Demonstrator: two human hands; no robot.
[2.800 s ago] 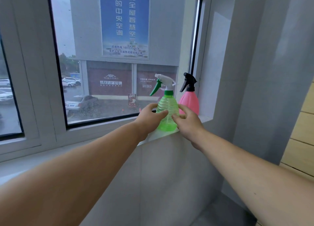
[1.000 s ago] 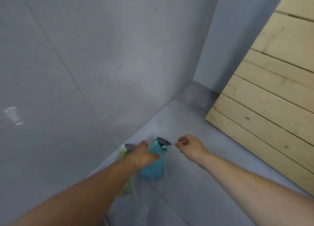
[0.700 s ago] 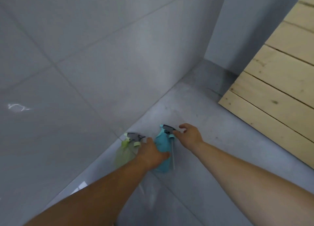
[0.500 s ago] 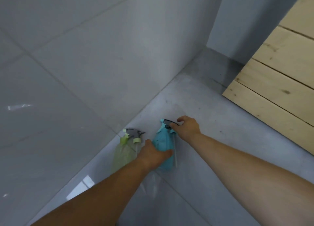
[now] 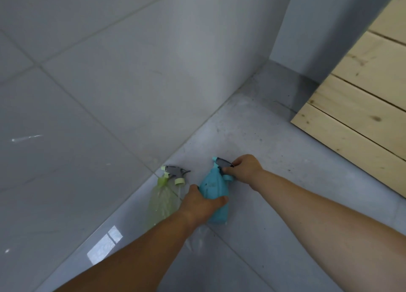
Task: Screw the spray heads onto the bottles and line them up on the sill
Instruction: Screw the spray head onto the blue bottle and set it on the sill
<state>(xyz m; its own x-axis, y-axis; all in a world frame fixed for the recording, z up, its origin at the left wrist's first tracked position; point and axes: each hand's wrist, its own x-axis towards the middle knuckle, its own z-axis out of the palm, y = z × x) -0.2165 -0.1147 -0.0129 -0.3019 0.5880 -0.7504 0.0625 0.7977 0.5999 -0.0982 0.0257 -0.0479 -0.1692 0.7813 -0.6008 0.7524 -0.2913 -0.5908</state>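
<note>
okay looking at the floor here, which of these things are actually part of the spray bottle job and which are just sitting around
Part of the job:
- teal bottle, gripped by the left hand
- its spray head, held by the right hand
- pale green bottle on the floor beside it, with its own spray head

Just there:
- wooden planks at the right
- tiled wall

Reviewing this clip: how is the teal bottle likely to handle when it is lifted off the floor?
The teal bottle looks like rigid plastic, so it probably keeps its shape under the left hand. Its opaque wall hides any fill, so weight is uncertain. The right hand grips the spray head; if unscrewed, that could shift.
</note>
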